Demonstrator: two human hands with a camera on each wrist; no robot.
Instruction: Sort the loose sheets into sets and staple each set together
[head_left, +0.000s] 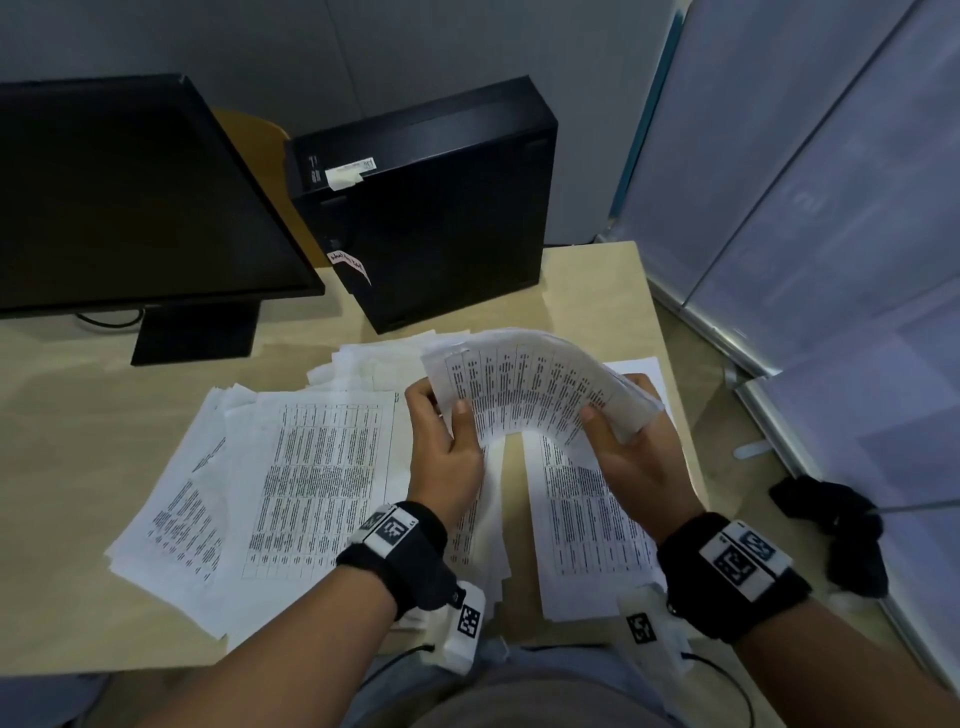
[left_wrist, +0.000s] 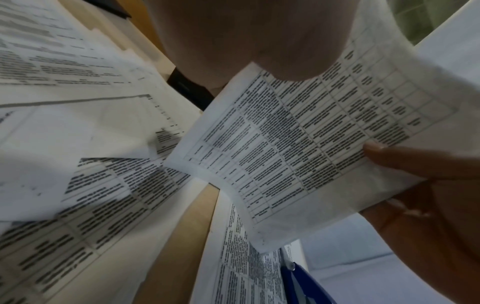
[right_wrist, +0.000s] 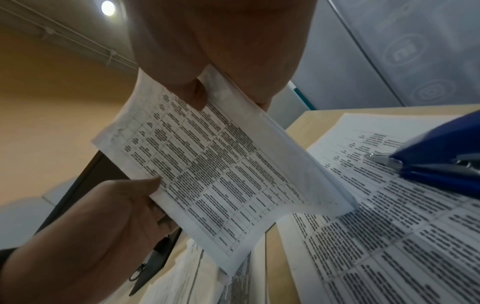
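Both hands held a bowed set of printed sheets (head_left: 524, 389) above the desk (head_left: 67, 613), roughly at centre. The left hand (head_left: 441, 452) pinched its left edge between thumb and fingers; the right hand (head_left: 639, 462) gripped the right edge, thumb on top. Loose sheets (head_left: 291, 467) lay spread toward 9 o'clock, another sheet pile (head_left: 582, 514) at 5 o'clock beneath the right hand, where a blue stapler (right_wrist: 439, 156) rested.

A bare desk strip (head_left: 511, 470) (narrow) runs between paper piles (head_left: 291, 467); computer tower (head_left: 431, 208) blocks the far side
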